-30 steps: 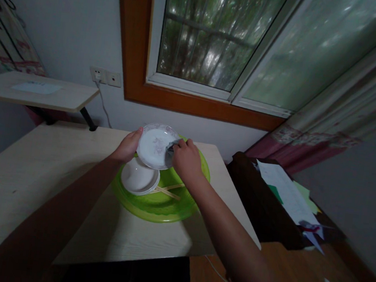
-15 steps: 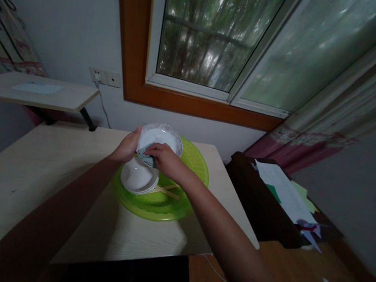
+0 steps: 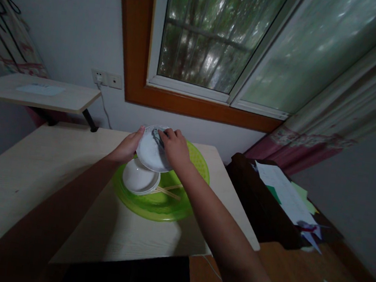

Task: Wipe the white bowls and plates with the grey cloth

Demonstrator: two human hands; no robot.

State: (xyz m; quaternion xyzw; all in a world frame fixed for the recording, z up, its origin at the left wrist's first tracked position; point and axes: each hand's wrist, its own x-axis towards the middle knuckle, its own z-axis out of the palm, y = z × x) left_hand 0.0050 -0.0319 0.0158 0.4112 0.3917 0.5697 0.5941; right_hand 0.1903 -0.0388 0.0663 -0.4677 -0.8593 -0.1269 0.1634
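Note:
A white plate with a patterned rim is held up, tilted, above a green basin. My left hand grips its left edge, thumb on top. Against the plate's upper inside, my right hand presses a greyish-green cloth, its fingers closed on it. Just below the plate, a stack of small white dishes rests in the basin. Beside the stack lie wooden chopsticks, some of them crossed.
The basin stands on a light wooden desk. A raised shelf with a paper on it is at the left. Behind are a wall socket and a window. At the right, papers lie on a dark piece of furniture.
My right hand has moved the cloth from the plate's near lower edge up to its far side. My left hand keeps hold of the plate, whose tilt has shifted slightly.

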